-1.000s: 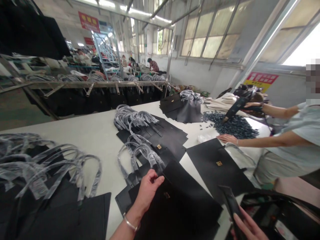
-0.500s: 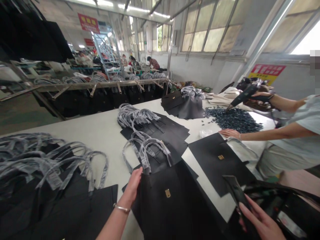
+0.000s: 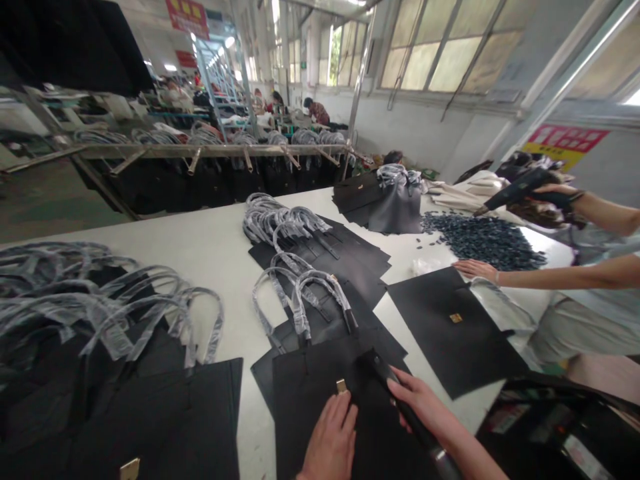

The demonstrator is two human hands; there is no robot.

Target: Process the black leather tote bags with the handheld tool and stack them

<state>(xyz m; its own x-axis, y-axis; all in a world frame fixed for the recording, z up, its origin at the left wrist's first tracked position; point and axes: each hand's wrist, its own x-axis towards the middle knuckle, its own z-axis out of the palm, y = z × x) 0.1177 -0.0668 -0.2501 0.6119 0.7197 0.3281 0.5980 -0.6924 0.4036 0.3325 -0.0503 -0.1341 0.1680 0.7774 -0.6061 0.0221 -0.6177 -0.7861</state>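
My left hand [image 3: 333,433] lies on a black bag panel [image 3: 300,393], its fingers stretched out and the tips at a small gold clasp [image 3: 341,386]. My right hand [image 3: 425,403] is wrapped round a black hand-held tool [image 3: 417,427] with a long body. Its dark head sits over the panel's upper right part; whether it touches is unclear. Plastic-wrapped handles [image 3: 300,307] rise at the panel's top edge. Beyond lie overlapping black panels [image 3: 350,257] with more wrapped handles.
At left is another pile of black panels [image 3: 200,407] with wrapped handles. To the right, a co-worker's hand [image 3: 475,269] rests by a panel [image 3: 450,333]; the other holds a black tool [image 3: 515,190] near small dark pieces [image 3: 490,240]. A dark bag [image 3: 550,427] fills the lower right.
My left hand has moved from the panel's upper left edge down to the clasp. My right hand has brought the black tool leftward over the panel. The view has shifted slightly.
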